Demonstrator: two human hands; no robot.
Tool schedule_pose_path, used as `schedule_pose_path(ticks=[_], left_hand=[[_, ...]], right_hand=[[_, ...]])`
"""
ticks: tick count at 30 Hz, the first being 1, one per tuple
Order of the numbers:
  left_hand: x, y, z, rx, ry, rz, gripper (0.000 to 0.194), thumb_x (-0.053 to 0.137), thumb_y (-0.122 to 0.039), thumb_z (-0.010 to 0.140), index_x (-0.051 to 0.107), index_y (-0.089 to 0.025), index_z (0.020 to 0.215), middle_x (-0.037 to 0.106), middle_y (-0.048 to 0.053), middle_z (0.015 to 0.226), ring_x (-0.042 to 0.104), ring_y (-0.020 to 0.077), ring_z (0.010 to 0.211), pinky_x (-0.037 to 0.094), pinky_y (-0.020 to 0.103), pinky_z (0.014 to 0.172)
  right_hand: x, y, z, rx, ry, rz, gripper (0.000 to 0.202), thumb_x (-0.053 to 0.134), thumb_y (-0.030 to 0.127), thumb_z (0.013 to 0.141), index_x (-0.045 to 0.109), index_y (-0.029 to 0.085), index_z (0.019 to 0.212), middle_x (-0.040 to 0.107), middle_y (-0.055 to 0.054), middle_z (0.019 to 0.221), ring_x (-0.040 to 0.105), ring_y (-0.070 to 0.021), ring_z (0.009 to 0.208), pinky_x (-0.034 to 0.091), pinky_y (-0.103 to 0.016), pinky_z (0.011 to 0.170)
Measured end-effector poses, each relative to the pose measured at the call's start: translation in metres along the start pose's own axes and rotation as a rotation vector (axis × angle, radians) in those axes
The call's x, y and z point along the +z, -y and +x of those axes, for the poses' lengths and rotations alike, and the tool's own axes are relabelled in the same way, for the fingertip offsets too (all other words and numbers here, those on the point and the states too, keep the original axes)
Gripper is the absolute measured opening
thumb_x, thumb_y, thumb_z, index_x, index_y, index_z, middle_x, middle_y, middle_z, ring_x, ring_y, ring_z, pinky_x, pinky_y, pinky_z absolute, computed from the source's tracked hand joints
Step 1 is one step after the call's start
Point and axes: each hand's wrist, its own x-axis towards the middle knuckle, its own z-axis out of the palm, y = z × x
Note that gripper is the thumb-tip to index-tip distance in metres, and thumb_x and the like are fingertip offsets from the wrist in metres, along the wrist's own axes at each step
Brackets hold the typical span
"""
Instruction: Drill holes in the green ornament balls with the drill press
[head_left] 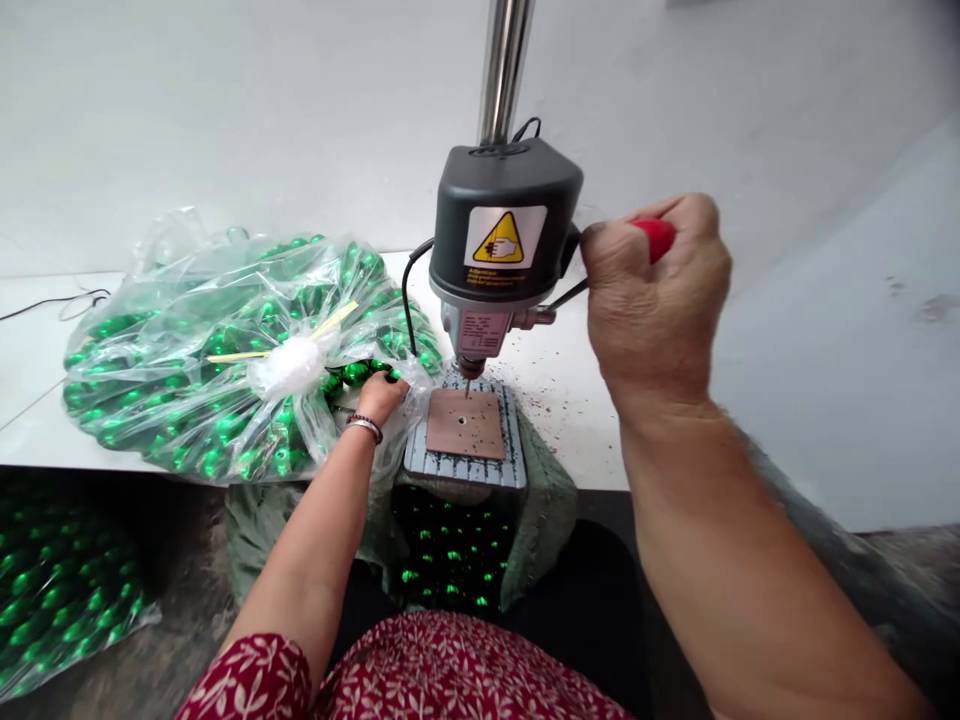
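A small grey bench drill [502, 225] stands on a white table, its bit just above a brown pad [465, 425] on the grey base plate [510, 470]. My right hand [652, 295] grips the drill's red lever handle [654, 236]. My left hand [381, 395], with a bracelet at the wrist, reaches into the mouth of a clear plastic bag [225, 340] full of shiny green balls, its fingers closed around one green ball [391, 377] at the bag's edge, left of the base plate.
A chrome column [504, 60] rises behind the drill. Dark drilling chips lie scattered on the white table [570, 390]. A green cloth sack [457, 550] of green balls hangs below the plate. Another bag of green balls [60, 590] lies at lower left. A black cable [52, 300] crosses far left.
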Motion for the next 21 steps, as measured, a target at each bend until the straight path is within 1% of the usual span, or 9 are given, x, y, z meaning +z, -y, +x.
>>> schedule_pose_path(ticks=[2, 5, 8, 10, 11, 13, 15, 18, 21], left_hand=[[0.004, 0.000, 0.000, -0.023, -0.016, -0.031, 0.035, 0.071, -0.028, 0.080, 0.075, -0.007, 0.107, 0.079, 0.019, 0.106, 0.073, 0.0323, 0.104, 0.053, 0.034, 0.089], [0.005, -0.001, -0.004, -0.061, -0.082, -0.071, 0.048, 0.070, -0.030, 0.081, 0.069, -0.003, 0.122, 0.076, 0.022, 0.116, 0.071, 0.0334, 0.110, 0.052, 0.037, 0.093], [-0.005, 0.004, -0.019, -0.045, -0.174, -0.183, 0.059, 0.072, -0.033, 0.081, 0.061, -0.006, 0.132, 0.073, 0.019, 0.121, 0.070, 0.0293, 0.108, 0.053, 0.037, 0.094], [-0.016, 0.010, -0.035, 0.041, -0.191, -0.361, 0.060, 0.074, -0.035, 0.078, 0.060, -0.011, 0.131, 0.073, 0.014, 0.116, 0.070, 0.0246, 0.102, 0.055, 0.035, 0.092], [-0.021, 0.013, -0.046, 0.100, -0.171, -0.459, 0.059, 0.075, -0.035, 0.076, 0.061, -0.014, 0.129, 0.072, 0.011, 0.114, 0.069, 0.0225, 0.099, 0.055, 0.034, 0.090], [-0.030, 0.017, -0.069, 0.198, -0.078, -0.597, 0.059, 0.078, -0.035, 0.071, 0.063, -0.017, 0.124, 0.070, 0.008, 0.112, 0.067, 0.0201, 0.098, 0.056, 0.033, 0.089], [-0.033, 0.017, -0.090, 0.216, 0.050, -0.709, 0.058, 0.080, -0.036, 0.068, 0.064, -0.019, 0.121, 0.068, 0.006, 0.112, 0.065, 0.0195, 0.097, 0.058, 0.034, 0.087], [-0.024, 0.015, -0.112, 0.151, 0.247, -0.886, 0.057, 0.078, -0.041, 0.071, 0.064, -0.021, 0.122, 0.066, 0.006, 0.113, 0.065, 0.0202, 0.095, 0.061, 0.038, 0.083], [-0.008, 0.014, -0.118, 0.121, 0.341, -0.929, 0.060, 0.082, -0.044, 0.070, 0.065, -0.021, 0.123, 0.067, 0.005, 0.111, 0.064, 0.0200, 0.095, 0.060, 0.038, 0.085]], right_hand=[[0.000, 0.002, 0.000, 0.025, 0.002, 0.009, 0.019, 0.058, 0.023, 0.089, 0.043, 0.018, 0.079, 0.045, 0.006, 0.069, 0.040, -0.0050, 0.067, 0.046, -0.030, 0.075], [0.000, 0.000, 0.000, -0.001, 0.018, 0.022, 0.019, 0.057, 0.025, 0.091, 0.043, 0.018, 0.081, 0.044, 0.006, 0.071, 0.042, -0.0057, 0.070, 0.048, -0.033, 0.080], [0.000, -0.004, 0.000, 0.013, 0.057, 0.015, 0.018, 0.055, 0.028, 0.093, 0.043, 0.019, 0.083, 0.045, 0.005, 0.076, 0.047, -0.0072, 0.076, 0.048, -0.035, 0.086], [0.000, -0.004, -0.001, 0.036, 0.070, 0.031, 0.019, 0.054, 0.029, 0.095, 0.042, 0.019, 0.085, 0.045, 0.004, 0.078, 0.048, -0.0073, 0.077, 0.048, -0.033, 0.085], [0.001, -0.004, -0.001, 0.039, 0.068, 0.044, 0.019, 0.054, 0.029, 0.095, 0.041, 0.019, 0.085, 0.045, 0.005, 0.078, 0.048, -0.0070, 0.077, 0.048, -0.032, 0.085], [0.002, -0.003, -0.001, 0.035, 0.056, 0.063, 0.019, 0.054, 0.027, 0.095, 0.041, 0.019, 0.083, 0.043, 0.005, 0.076, 0.046, -0.0062, 0.074, 0.048, -0.031, 0.084], [0.002, -0.003, 0.000, 0.033, 0.038, 0.060, 0.018, 0.055, 0.023, 0.093, 0.041, 0.019, 0.081, 0.042, 0.006, 0.073, 0.043, -0.0055, 0.071, 0.048, -0.031, 0.082], [0.002, -0.005, 0.001, 0.002, 0.009, 0.063, 0.018, 0.058, 0.022, 0.091, 0.044, 0.018, 0.080, 0.043, 0.007, 0.071, 0.041, -0.0045, 0.069, 0.048, -0.029, 0.079], [0.001, -0.009, 0.002, -0.032, 0.021, 0.070, 0.020, 0.058, 0.029, 0.093, 0.046, 0.018, 0.083, 0.044, 0.007, 0.072, 0.041, -0.0038, 0.068, 0.049, -0.028, 0.077]])
